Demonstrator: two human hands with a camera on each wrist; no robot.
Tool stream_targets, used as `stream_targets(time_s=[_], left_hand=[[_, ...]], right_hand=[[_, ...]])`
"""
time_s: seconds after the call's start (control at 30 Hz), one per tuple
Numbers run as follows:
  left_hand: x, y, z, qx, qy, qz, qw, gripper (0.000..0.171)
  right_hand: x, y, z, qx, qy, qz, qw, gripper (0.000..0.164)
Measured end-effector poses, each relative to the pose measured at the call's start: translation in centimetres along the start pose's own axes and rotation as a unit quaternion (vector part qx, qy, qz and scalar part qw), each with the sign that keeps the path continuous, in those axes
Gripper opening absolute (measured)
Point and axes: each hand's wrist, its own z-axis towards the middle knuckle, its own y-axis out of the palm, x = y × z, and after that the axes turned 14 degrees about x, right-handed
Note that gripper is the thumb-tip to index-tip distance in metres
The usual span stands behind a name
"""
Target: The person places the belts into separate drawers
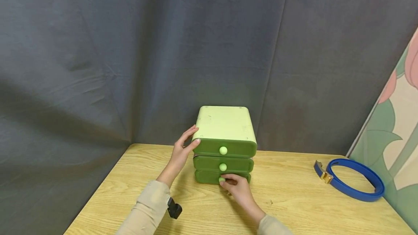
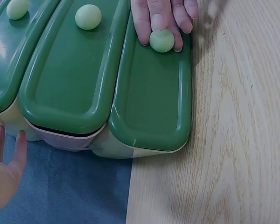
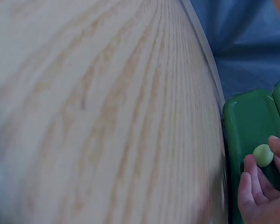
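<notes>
A small three-drawer cabinet (image 1: 225,120) with a pale green top and dark green drawer fronts stands on the wooden table. Each front carries a round light green knob. My left hand (image 1: 180,154) rests against the cabinet's upper left side, fingers extended and thumb near the top drawer's edge. At the bottom drawer (image 2: 151,98), my right hand (image 1: 240,190) pinches the knob (image 3: 262,155) between thumb and fingers. The middle drawer (image 2: 70,70) shows a thin dark gap behind its front in the left wrist view.
A coiled blue belt (image 1: 357,193) with a gold buckle lies at the table's right side. Behind the table (image 1: 294,184) hangs a grey curtain (image 1: 209,46), close to the cabinet's back. A floral panel (image 1: 392,130) borders the right edge.
</notes>
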Motion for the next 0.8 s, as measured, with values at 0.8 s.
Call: stream_targets(time_s=[0.8], left_hand=[[-0.62,0.19,-0.07,-0.003,0.009,-0.003,0.9999,0.047]], right_hand=[[-0.37,-0.03,-0.18,0.009,0.025,0.013,1.000,0.022]])
